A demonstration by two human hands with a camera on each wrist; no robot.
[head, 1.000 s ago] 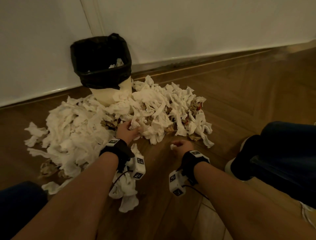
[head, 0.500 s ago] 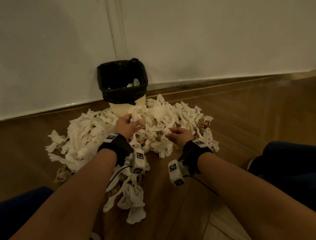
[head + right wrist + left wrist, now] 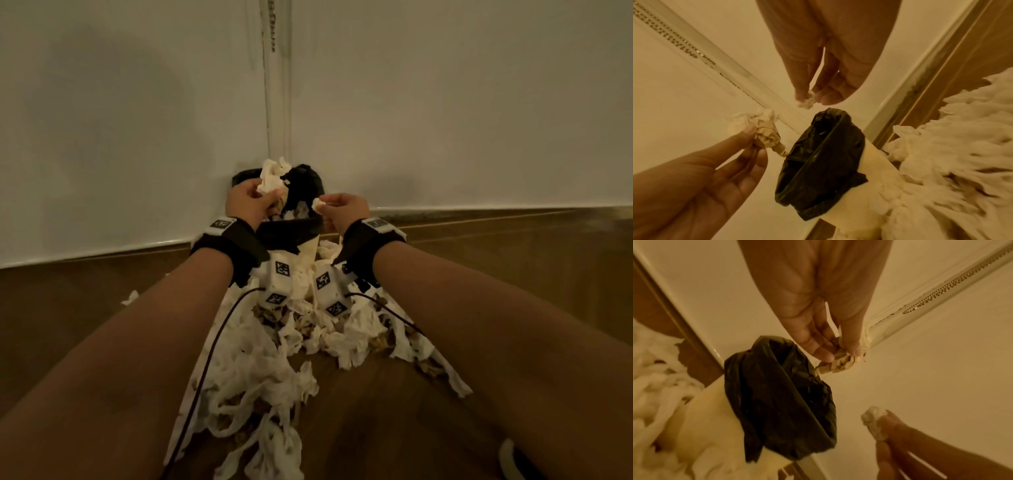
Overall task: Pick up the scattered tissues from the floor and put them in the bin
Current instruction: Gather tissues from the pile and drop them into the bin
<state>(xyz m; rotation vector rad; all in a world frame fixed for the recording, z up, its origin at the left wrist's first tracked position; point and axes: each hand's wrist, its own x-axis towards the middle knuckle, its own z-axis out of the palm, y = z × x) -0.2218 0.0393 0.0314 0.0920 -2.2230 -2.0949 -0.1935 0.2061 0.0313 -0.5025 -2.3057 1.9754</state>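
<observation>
- The left hand (image 3: pixel 247 202) pinches a crumpled wad of tissue (image 3: pixel 270 176) between thumb and fingers (image 3: pixel 819 352); the wad is white at the top and stained brownish lower down, and it sticks up above the far left part of the bin's mouth.
- The right hand (image 3: pixel 342 209) pinches a much smaller white scrap (image 3: pixel 318 203) at its fingertips (image 3: pixel 826 99), held above the right side of the same opening.
- Both hands hover over the bin (image 3: pixel 291 233), a pale tub lined with a glossy, wrinkled black bag (image 3: pixel 781 399) folded over its rim. It stands in the far corner where two white walls meet. A few tissues seem to lie inside already.
- The step in hand looks like the drop: both loads are over the mouth, so the next move should only need the fingers to let go. The light paper may drift or cling to the skin, so releasing low and centred would help.
- Most of the job remains: a big heap of twisted, torn tissues (image 3: pixel 274 394), soft and ropey with brown bits mixed in, covers the wooden floor (image 3: pixel 513 291) from the bin's foot toward the near side.
</observation>
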